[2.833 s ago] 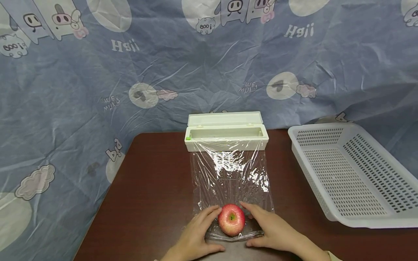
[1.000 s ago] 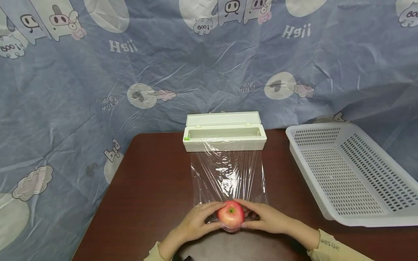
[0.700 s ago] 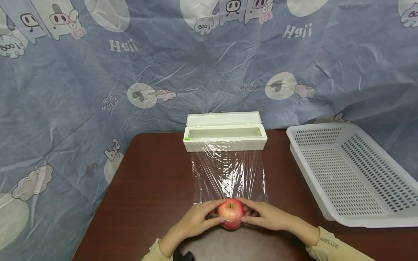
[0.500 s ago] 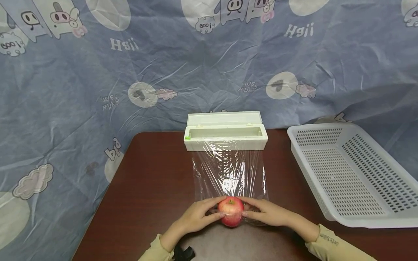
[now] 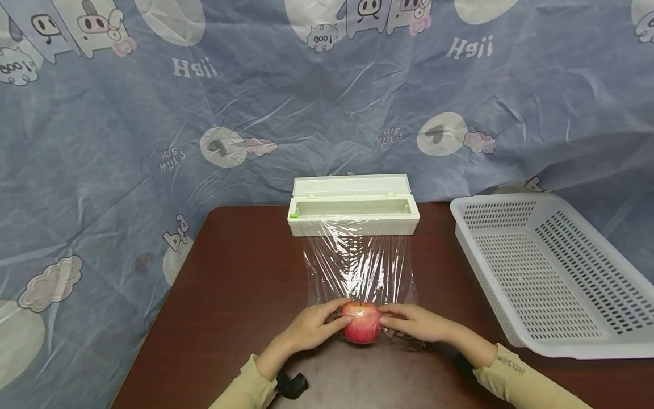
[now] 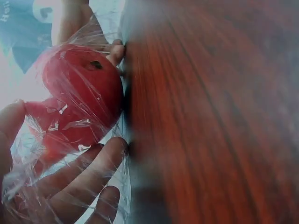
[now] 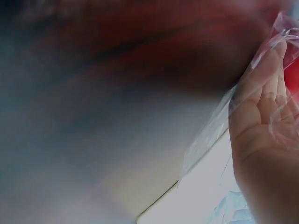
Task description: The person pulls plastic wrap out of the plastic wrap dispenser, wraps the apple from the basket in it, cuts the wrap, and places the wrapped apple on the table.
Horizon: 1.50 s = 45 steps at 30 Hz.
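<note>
A red apple [image 5: 361,329] lies at the near end of a clear sheet of cling film [image 5: 357,261], its stem turned toward the back. Film also wraps over the apple's near side. My left hand [image 5: 313,328] grips it from the left, thumb in front and fingers behind. From the right, my right hand [image 5: 420,324] holds the other side the same way. In the left wrist view, crinkled film covers the apple [image 6: 84,93] and the left fingers. Only a red edge of the apple [image 7: 292,77] shows in the right wrist view, beside the palm.
The film runs from a white dispenser box [image 5: 353,227] with its lid raised, at the table's back edge. A white perforated basket [image 5: 526,278] stands on the right. A black strap-like object [image 5: 292,386] is near the left wrist. A printed cloth hangs behind.
Both hands closed in on the apple and rolled it away from me toward the box, carrying film up over its near side. The stem tipped from facing up toward the back.
</note>
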### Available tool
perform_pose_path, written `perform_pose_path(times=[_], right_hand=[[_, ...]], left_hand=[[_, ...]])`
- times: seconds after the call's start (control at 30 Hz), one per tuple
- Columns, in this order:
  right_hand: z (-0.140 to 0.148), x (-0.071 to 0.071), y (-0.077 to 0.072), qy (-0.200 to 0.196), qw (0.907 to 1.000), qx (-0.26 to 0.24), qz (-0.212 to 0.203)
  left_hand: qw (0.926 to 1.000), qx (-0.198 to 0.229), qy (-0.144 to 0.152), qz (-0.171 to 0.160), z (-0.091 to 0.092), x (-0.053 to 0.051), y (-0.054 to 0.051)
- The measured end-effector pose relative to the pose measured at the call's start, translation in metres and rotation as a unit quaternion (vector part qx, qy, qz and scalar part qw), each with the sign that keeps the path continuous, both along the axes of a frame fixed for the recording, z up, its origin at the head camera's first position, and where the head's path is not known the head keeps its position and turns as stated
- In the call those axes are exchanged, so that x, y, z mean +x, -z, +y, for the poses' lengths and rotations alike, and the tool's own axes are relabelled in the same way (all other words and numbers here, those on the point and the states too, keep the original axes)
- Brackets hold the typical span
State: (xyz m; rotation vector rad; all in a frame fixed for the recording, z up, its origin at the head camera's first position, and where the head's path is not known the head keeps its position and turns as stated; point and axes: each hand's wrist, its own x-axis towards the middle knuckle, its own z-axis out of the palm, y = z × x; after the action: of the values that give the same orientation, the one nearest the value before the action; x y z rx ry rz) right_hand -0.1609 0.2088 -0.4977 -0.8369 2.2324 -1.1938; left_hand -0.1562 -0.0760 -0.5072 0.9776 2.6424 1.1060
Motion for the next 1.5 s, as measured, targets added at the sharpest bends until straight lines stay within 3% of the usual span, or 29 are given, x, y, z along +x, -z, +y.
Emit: perform_pose_path(times=[0.13,0.2,0.4,0.63,0.73,0.83,0.93,1.03,1.13,1.2,1.3,1.5], right_hand=[[0.000,-0.002,-0.002,-0.002,1.0000,-0.007,0.004],[0.000,-0.003,-0.003,0.002,1.0000,-0.003,0.005],[0.002,-0.005,-0.001,0.027,0.9993,0.016,0.021],[0.002,-0.005,-0.001,0.056,0.9980,-0.016,0.027],[0.001,-0.005,-0.001,0.075,0.9951,-0.023,0.061],[0.000,-0.006,-0.001,0.089,0.9888,-0.046,0.110],[-0.002,-0.008,0.000,0.094,0.9763,-0.074,0.181],[-0.004,-0.007,-0.001,0.088,0.9610,-0.090,0.247],[-0.005,-0.005,-0.003,0.062,0.9514,-0.101,0.284],[-0.005,-0.004,-0.004,0.048,0.9498,-0.099,0.293],[-0.004,-0.002,-0.004,0.035,0.9496,-0.087,0.299],[-0.002,0.000,-0.001,0.046,0.9520,-0.035,0.301]], left_hand=[[0.9991,0.022,-0.010,-0.034,0.001,-0.002,0.001],[0.9988,0.029,-0.014,-0.036,0.002,-0.003,0.001],[0.9986,0.043,-0.032,-0.002,0.000,-0.004,0.002],[0.9952,0.088,-0.023,0.034,-0.006,-0.007,0.007],[0.9917,0.101,-0.018,0.078,-0.006,-0.007,0.008],[0.9829,0.110,-0.015,0.147,-0.005,-0.008,0.008],[0.9706,0.115,-0.005,0.211,-0.004,-0.008,0.005],[0.9636,0.109,0.014,0.244,-0.004,-0.007,0.003],[0.9673,0.094,0.032,0.234,-0.004,-0.003,0.003],[0.9719,0.083,0.037,0.217,-0.004,0.000,0.004],[0.9776,0.073,0.038,0.194,-0.005,0.004,0.005],[0.9790,0.047,0.034,0.195,-0.004,0.007,0.005]])
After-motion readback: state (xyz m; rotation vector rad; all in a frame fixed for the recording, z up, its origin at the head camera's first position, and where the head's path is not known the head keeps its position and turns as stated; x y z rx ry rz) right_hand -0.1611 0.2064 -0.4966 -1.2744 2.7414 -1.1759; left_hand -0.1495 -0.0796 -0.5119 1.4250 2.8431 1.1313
